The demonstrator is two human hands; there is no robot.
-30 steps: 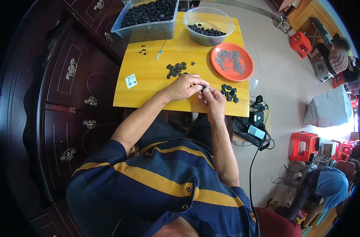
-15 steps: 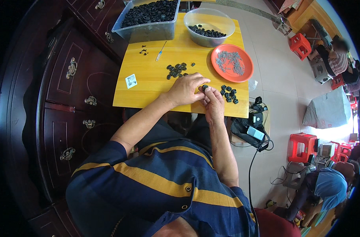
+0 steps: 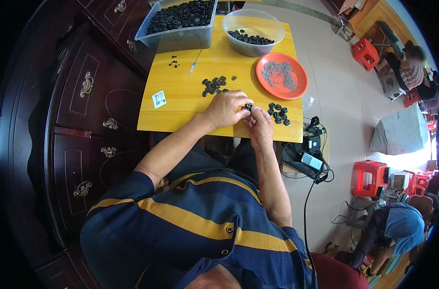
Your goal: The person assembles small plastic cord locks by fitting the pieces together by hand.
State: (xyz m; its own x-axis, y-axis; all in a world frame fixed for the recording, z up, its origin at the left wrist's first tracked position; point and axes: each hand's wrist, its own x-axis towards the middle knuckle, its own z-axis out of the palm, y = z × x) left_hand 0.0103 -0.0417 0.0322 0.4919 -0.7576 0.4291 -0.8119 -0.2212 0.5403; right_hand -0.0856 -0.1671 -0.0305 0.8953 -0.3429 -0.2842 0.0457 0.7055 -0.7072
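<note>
Near the front edge of the yellow table my two hands meet around one small black plastic part. My left hand pinches it from the left with thumb and forefinger. From the right, the thumb and fingers of my right hand close on the same part. Beyond my left hand lies a loose group of black parts. A second group of black parts sits just right of my right hand. An orange plate with many thin silvery pins stands farther back on the right.
At the back are a large clear bin full of black parts and a round clear bowl partly filled. A thin blue-tipped tool and a white label lie on the left. Dark wooden cabinets stand alongside; a bag with cables is at right.
My left thumb and forefinger have closed onto the black part, which my right fingers held half a second ago. Both hands stay in nearly the same place.
</note>
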